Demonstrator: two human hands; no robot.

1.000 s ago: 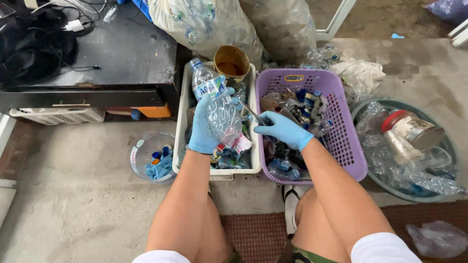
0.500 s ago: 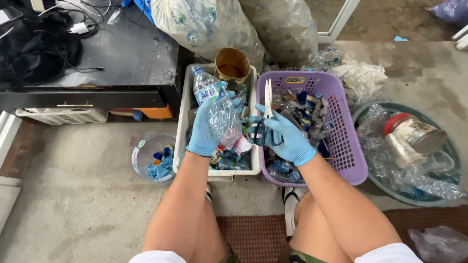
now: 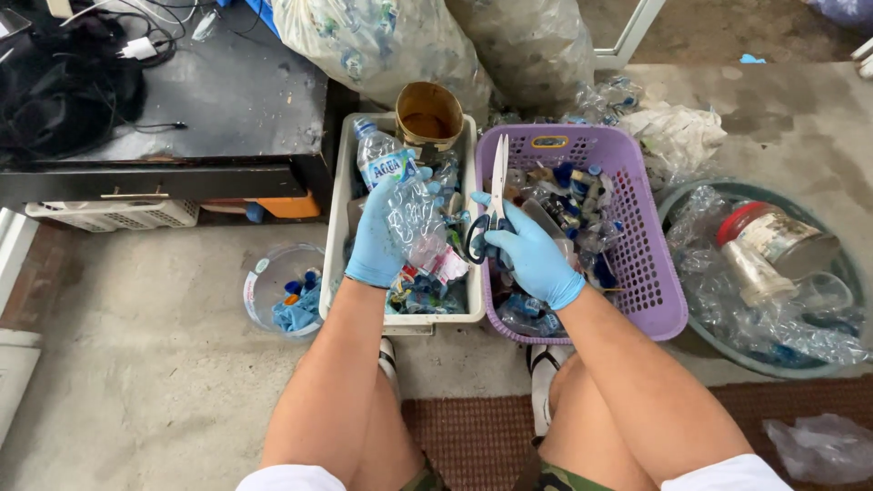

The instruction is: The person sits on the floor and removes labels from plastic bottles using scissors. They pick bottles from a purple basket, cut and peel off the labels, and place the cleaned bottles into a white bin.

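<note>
Gripping a crushed clear plastic bottle (image 3: pixel 414 218), the gloved left hand (image 3: pixel 377 241) is closed around its lower body and holds it above the white crate (image 3: pixel 338 227). The gloved right hand (image 3: pixel 532 259) is closed on the handles of a pair of scissors (image 3: pixel 491 200), blades pointing away, just beside the bottle. The bottle looks light, thin-walled and springy; it likely dents under pressure and may slip on the glove, so the firmer neck or base seems the better hold. The purple basket (image 3: pixel 637 264) to the right holds bottle scraps and caps. Both containers sit on a bare concrete floor (image 3: pixel 136 382), near a dark low cabinet (image 3: pixel 209 118) and large bags of bottles (image 3: pixel 382 41).
</note>
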